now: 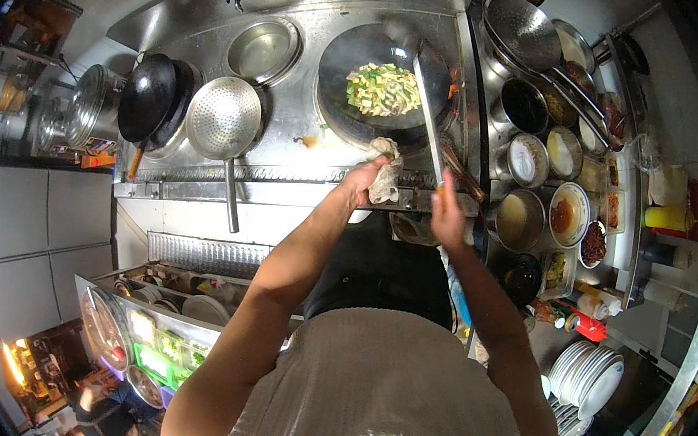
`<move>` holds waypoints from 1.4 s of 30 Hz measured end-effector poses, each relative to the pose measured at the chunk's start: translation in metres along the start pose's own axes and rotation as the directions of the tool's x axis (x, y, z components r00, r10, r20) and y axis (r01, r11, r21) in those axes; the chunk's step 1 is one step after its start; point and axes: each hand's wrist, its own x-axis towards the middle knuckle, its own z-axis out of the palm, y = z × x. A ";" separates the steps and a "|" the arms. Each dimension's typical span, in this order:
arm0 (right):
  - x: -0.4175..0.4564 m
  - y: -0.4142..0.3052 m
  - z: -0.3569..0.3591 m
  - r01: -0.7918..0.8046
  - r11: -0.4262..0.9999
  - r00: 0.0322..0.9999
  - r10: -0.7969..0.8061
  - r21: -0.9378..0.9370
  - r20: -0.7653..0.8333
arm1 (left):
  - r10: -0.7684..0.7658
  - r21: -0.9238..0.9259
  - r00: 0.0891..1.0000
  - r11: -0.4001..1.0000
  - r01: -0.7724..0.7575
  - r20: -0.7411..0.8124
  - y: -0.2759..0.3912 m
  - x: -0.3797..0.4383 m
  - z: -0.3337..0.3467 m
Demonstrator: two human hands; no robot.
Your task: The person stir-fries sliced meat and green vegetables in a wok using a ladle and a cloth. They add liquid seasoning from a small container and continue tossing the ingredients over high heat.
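Chopped green and pale food (384,89) lies in a dark wok (349,50) on the steel range. My left hand (367,175) grips a crumpled, stained cloth (386,174) at the wok's near rim. A long-handled metal cooking tool (428,114) slants over the wok's right part, its handle end in my right hand (447,213). The tool's far end reaches the right side of the wok, where it is blurred, so its shape cannot be told. A little steam hangs over the wok.
A perforated strainer (225,118), a steel basin (263,51) and a black wok (147,98) sit left. Seasoning bowls (569,214) and stacked plates (601,385) stand right. Flames show at the wok's right edge. Another person (107,416) is at lower left.
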 end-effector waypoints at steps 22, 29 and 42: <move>-0.015 -0.027 -0.123 -0.083 0.917 0.899 0.238 -0.389 0.369 | 0.231 0.476 0.946 0.874 -0.098 -0.229 -0.101 -0.117 0.001; 0.043 -0.095 -0.190 -0.111 0.869 0.746 0.394 -0.482 0.538 | 0.116 -0.023 0.993 0.993 -0.117 -0.036 -0.016 -0.045 0.024; 0.050 -0.118 -0.183 -0.194 0.846 0.717 0.467 -0.496 0.517 | 0.119 0.024 0.968 0.993 -0.116 -0.219 -0.009 -0.083 0.053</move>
